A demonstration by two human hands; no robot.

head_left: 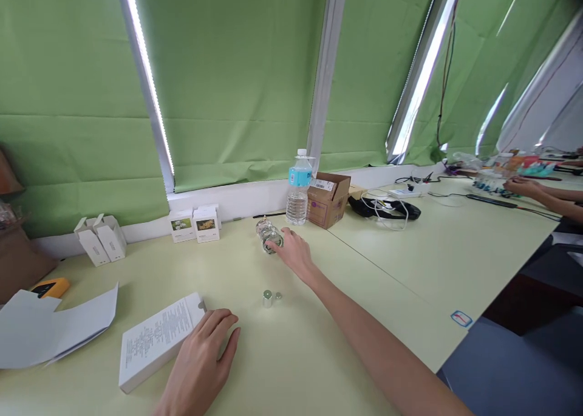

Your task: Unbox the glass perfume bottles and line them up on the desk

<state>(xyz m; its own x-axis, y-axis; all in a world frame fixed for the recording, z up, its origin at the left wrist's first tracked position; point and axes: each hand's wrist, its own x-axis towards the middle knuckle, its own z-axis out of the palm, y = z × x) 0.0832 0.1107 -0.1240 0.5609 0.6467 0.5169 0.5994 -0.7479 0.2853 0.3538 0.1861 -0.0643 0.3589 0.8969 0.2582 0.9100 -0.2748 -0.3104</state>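
My right hand (295,253) reaches forward over the table, its thumb and fingers around the near side of a small clear glass vessel (272,238). Another shiny glass piece (262,224) is just behind it; its kind is too small to tell. My left hand (207,349) rests palm down with the thumb apart from the fingers, holding nothing. It lies against the right end of a long white box (159,337) printed with text. Between my hands, a short silver metal cylinder (267,299) stands beside a smaller silver piece (279,296).
A water bottle (297,191) and an open cardboard box (328,200) stand by the windowsill. Small white cartons (207,225) and two narrow white boxes (101,241) are at the back left. White paper (59,328) lies left. Another person's hands (523,186) work far right.
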